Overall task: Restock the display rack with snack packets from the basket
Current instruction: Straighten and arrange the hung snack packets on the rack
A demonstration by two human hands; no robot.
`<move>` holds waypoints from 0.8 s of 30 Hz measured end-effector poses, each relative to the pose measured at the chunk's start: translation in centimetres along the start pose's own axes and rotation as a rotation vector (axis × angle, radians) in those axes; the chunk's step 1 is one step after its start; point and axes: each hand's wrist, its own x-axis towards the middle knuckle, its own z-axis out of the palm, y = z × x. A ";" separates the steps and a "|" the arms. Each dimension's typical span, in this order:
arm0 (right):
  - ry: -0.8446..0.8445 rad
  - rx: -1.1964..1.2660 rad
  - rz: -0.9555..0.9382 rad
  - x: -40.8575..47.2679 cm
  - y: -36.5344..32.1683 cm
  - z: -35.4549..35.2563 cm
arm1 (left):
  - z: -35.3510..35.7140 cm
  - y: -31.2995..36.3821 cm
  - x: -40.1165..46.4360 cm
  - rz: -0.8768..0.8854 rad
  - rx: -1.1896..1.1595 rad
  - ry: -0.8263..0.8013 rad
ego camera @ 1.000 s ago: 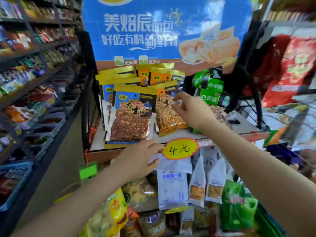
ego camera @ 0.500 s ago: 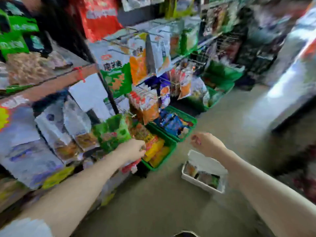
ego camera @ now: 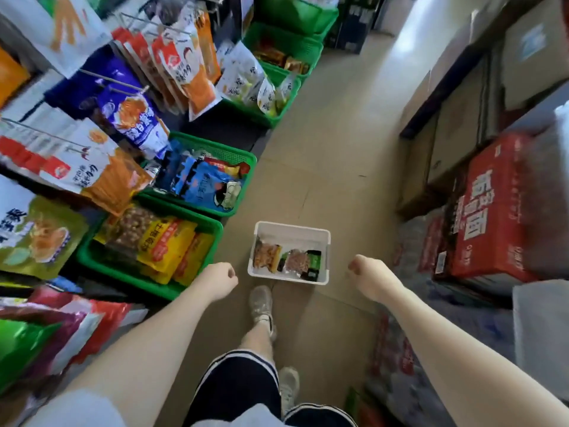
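At the bottom of the frame are the person's legs in dark shorts and one shoe (ego camera: 261,303) on the floor. Just above, the left hand (ego camera: 219,281) and the right hand (ego camera: 366,277) are both curled into loose fists and hold nothing. Between them, in the centre, the white basket (ego camera: 320,234) stands on the floor with a few snack packets (ego camera: 288,259) inside. On the left side, green bins (ego camera: 197,280) full of packets stand under the display rack (ego camera: 101,78), where more packets hang. At the right is a red carton (ego camera: 492,208).
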 end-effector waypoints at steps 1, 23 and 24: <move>-0.030 -0.001 0.013 1.8 0.0 0.3 | 0.1 0.5 2.0 0.001 0.010 -0.035; -0.276 -0.492 -0.094 52.3 8.3 30.3 | 25.5 1.6 54.2 0.338 1.009 -0.224; -0.264 -0.513 -0.105 53.2 8.7 31.6 | 26.1 1.1 54.9 0.325 1.040 -0.209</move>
